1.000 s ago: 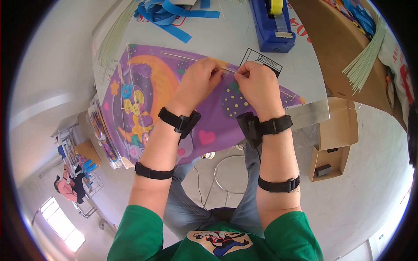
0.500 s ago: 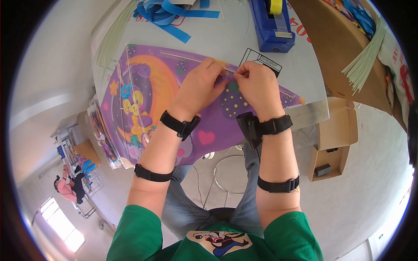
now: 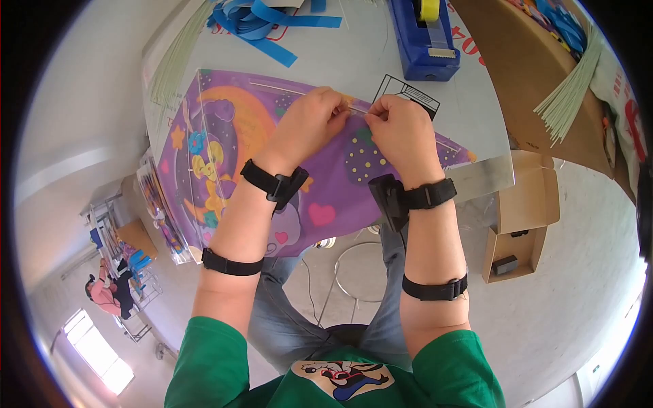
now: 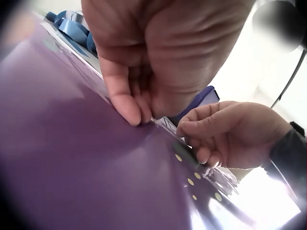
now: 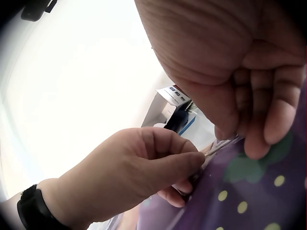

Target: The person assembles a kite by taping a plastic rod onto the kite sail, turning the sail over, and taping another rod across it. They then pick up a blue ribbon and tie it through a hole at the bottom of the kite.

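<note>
A purple kite (image 3: 340, 194) printed with a moon, hearts and cartoon figures lies across the table, its near part hanging over the front edge. Along its far edge runs a thin pale rod (image 5: 221, 145), seen in the right wrist view between the two hands. My left hand (image 3: 306, 126) pinches the rod at the kite's edge between thumb and fingers. Close beside it, my right hand (image 3: 403, 132) pinches the same edge, near a dark patch with yellow dots. The fingertips partly hide the held stretch.
A blue tape dispenser (image 3: 428, 58) stands beyond the right hand, and blue ribbons (image 3: 255, 24) lie at the back left. Thin pale sticks (image 3: 178, 61) lie at the table's left side; another bundle (image 3: 570, 95) is at the right. An open cardboard box (image 3: 520, 255) sits lower right.
My left hand turned and its thumb parted from the fingers half a second ago; now they are together again at the edge. Its forearm has swung slightly left. The right hand stays nearly still.
</note>
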`<state>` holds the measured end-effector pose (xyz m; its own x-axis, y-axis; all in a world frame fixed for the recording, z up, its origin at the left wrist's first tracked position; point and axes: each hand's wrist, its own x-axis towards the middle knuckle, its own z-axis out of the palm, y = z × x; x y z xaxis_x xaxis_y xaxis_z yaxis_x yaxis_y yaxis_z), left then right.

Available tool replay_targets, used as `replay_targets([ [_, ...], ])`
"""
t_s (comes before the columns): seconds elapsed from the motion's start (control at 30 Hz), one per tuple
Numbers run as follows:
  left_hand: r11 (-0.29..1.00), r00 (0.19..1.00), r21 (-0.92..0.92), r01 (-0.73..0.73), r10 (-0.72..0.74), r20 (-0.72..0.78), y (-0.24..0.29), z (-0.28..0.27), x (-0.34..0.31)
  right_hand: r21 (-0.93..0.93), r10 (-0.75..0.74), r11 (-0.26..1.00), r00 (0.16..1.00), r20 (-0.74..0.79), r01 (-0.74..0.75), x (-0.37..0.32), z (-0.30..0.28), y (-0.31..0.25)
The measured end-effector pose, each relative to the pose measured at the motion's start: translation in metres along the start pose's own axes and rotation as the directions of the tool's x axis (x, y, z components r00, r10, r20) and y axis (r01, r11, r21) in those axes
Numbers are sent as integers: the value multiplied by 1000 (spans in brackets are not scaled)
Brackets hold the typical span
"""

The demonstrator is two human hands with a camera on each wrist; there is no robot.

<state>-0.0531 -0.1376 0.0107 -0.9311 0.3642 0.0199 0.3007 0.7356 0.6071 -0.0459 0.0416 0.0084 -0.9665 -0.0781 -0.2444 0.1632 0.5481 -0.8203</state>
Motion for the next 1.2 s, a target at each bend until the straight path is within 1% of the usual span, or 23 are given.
replay_targets([
  [0.07,1000,1000,11,-10,10,18,-1,-2,3,9,11,1000,1000,2,-11,0,0,0],
  [0.13,1000,998,12,3,-4,66,-1,-5,6,-27,-20,999,1000,-21,19,-1,1,0],
  [0.23,1000,995,-8,-10,11,95,0,-9,9,-48,-31,998,999,-28,29,0,2,1],
  [0.47,999,987,-35,2,3,158,-5,-11,16,-33,-18,999,1000,-24,17,0,2,0],
  [0.57,999,981,-34,24,-17,193,-4,-13,18,4,6,1000,1000,-7,-6,1,3,4],
  [0.63,990,967,-80,120,-98,237,-3,-15,18,-6,-31,1000,999,-12,31,1,3,4],
  [0.67,989,967,-81,121,-100,235,-3,-15,17,-7,-32,999,999,-10,32,1,2,2],
  [0.73,997,980,-43,57,-47,195,-3,-15,14,62,-46,997,998,-44,49,2,-1,-5],
  [0.77,997,980,-41,59,-50,191,-5,-14,13,62,-51,997,998,-41,53,3,1,-5],
  [0.83,996,986,-80,28,-14,169,-8,-11,11,71,-214,973,973,-83,220,5,8,-2],
  [0.87,996,986,-80,27,-14,166,-8,-10,10,69,-217,973,973,-83,222,5,9,-1],
  [0.93,994,996,-111,12,-3,85,-6,-7,7,-90,-289,954,957,-27,285,5,12,-1],
  [1.07,994,998,-103,-37,42,45,-6,-5,5,-168,-271,949,963,-6,266,4,14,-6],
  [1.13,992,1000,-126,5,-2,22,-2,-5,1,-221,-265,941,964,0,258,5,17,-6],
  [1.2,987,1000,-160,24,-25,-3,-1,-4,-4,-206,-277,941,961,-20,267,5,20,-4],
])
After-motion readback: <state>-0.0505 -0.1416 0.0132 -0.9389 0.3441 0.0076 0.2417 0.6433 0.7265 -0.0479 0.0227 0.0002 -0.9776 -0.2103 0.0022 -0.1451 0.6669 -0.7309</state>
